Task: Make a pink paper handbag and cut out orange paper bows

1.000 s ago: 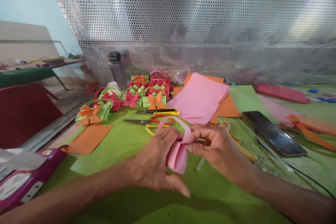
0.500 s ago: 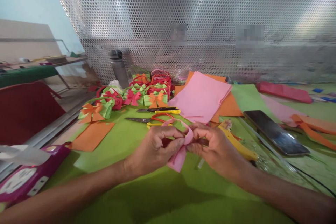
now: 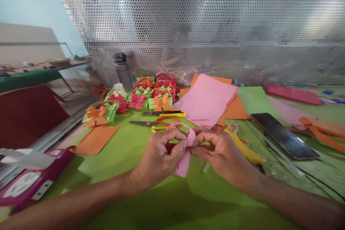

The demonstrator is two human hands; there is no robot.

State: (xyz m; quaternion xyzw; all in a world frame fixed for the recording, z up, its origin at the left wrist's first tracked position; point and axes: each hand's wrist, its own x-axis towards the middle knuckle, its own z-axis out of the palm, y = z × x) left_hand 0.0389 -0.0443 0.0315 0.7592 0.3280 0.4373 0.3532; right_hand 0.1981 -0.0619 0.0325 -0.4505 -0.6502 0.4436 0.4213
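Observation:
A pink strip (image 3: pixel 183 165) of paper or felt is held between my two hands over the green table, its upper part curled into a loop and its wider end hanging down. My left hand (image 3: pixel 165 151) is closed, thumb and fingers pinching the strip from the left. From the other side my right hand (image 3: pixel 217 149) pinches the strip's edge near the loop, closed as well. Just behind the hands lie scissors (image 3: pixel 144 123) with orange and yellow handles. A yellow box cutter (image 3: pixel 172 114) rests behind the scissors. Beside my right hand is a yellow glue gun (image 3: pixel 246 151).
Small green, red and orange bags with bows (image 3: pixel 137 99) stand at the back left by a grey bottle (image 3: pixel 123 72). Pink sheets (image 3: pixel 207 97) are stacked behind my hands. A phone (image 3: pixel 283 136) lies right, a purple power strip (image 3: pixel 40 179) left. A perforated metal panel (image 3: pixel 210 7) rises behind.
The pink strip has turned slightly between my fingers, its hanging end now narrower in view. Both hands keep their pinch in nearly the same place.

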